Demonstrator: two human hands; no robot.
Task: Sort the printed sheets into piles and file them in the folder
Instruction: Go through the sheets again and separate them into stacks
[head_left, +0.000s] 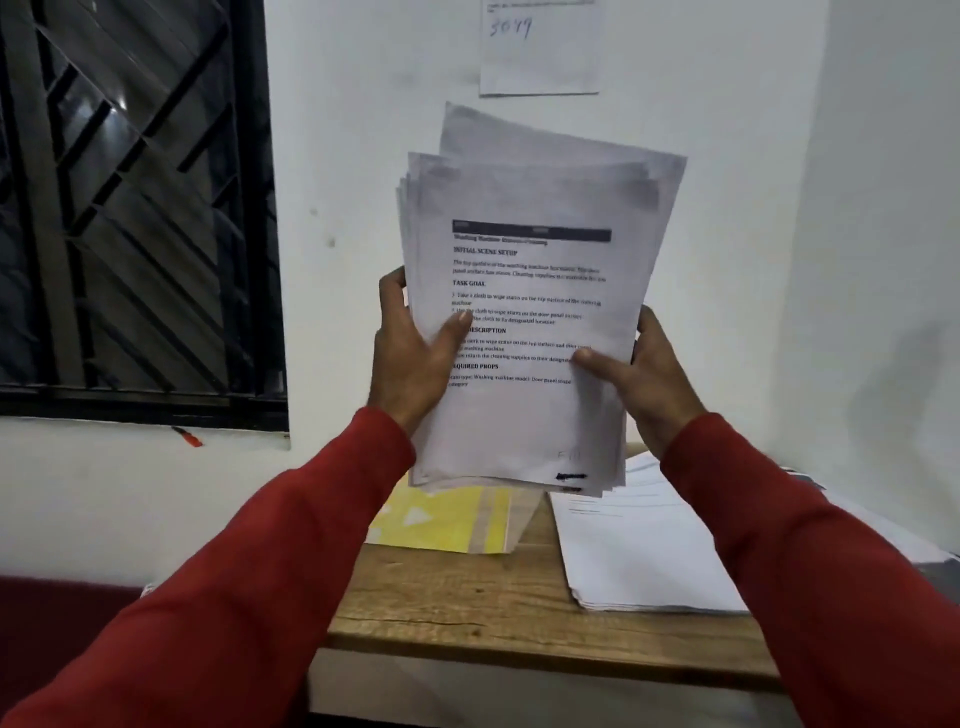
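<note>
I hold a stack of printed sheets (530, 312) upright in front of the wall, its edges uneven and fanned at the top. My left hand (410, 353) grips the stack's left edge, thumb across the front page. My right hand (639, 374) grips the right edge, thumb on the text. Below, a yellow folder (447, 519) lies on the wooden table (457, 613), partly hidden by the stack. A pile of white printed sheets (634, 556) lies flat to its right.
The table stands against a white wall with a note (540, 52) pinned above. A barred dark window (135, 208) is at the left, with a red pen (187, 436) on its sill. More papers (810, 480) lie at the table's far right.
</note>
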